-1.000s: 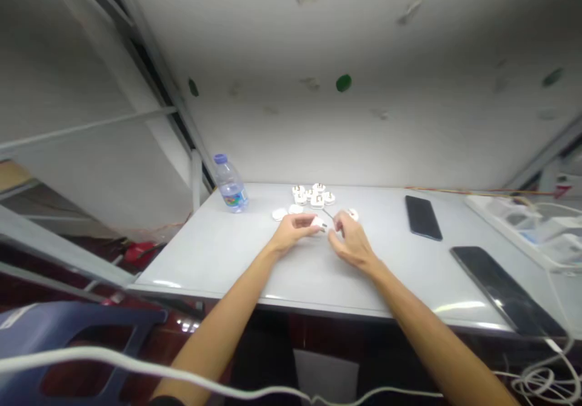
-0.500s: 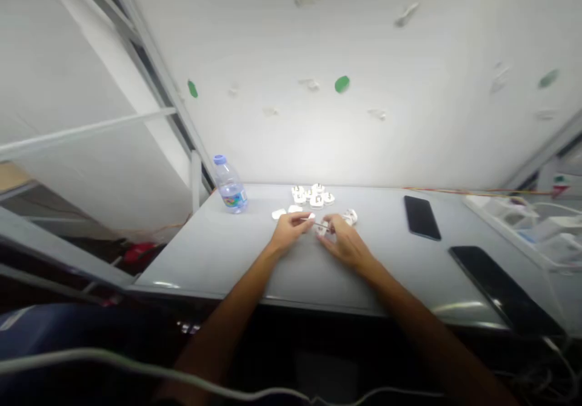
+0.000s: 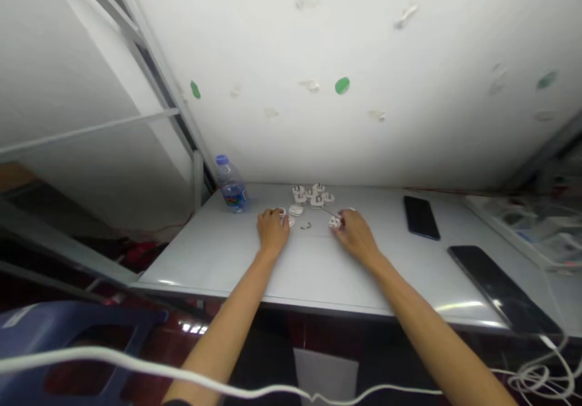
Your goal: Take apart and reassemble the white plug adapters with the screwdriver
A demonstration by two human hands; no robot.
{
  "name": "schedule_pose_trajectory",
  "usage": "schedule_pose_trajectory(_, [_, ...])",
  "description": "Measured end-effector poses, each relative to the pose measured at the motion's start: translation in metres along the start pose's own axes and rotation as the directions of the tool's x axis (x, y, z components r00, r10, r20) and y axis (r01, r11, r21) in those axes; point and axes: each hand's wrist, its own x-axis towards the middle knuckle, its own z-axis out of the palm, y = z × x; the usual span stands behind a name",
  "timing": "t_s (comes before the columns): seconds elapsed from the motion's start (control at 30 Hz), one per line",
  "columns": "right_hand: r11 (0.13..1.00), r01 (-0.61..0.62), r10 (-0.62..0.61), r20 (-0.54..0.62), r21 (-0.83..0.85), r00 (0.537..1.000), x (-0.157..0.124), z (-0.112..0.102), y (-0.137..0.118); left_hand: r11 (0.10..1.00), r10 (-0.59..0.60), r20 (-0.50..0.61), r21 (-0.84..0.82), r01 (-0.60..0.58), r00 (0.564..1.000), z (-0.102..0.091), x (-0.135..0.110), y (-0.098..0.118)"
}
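Tabletop edge (image 3: 291, 301) below left hand (image 3: 273, 231) and right hand (image 3: 357, 234)

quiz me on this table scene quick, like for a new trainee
1. True or false: the clear plastic water bottle with a blue cap stands to the person's left of the cluster of white plastic plug parts.
2. What do the right hand's fingers touch? A) a small white plug part B) the water bottle C) a blue plastic stool
3. Fill in the blank: the black smartphone and the larger black flat device lie on the pale table top, to the person's ___ of both hands.

Key: 1 true; 2 A; 3 right
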Motion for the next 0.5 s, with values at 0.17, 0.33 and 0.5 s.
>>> schedule_pose_trajectory(0.17, [0.998, -0.021, 0.016, -0.086, -0.055, 0.996, 0.002, -0.006, -0.01, 0.988, 0.087, -0.015, 0.126, -0.084, 0.996, 0.004, -0.001, 0.023])
schedule_pose_trajectory(0.33, [0.963, -0.269, 0.263, -0.106, -0.037, 0.959, 0.003, -0.02, -0.022, 0.897, 0.369, 0.171, 0.19, -0.398, 0.913, 0.028, 0.008, 0.05])
schedule_pose_trajectory(0.5, [0.947, -0.306, 0.309, -0.013, 0.096, 0.951, 0.002, -0.028, -0.021, 0.878, 0.364, 0.255, 0.227, -0.421, 0.896, 0.035, 0.014, 0.05])
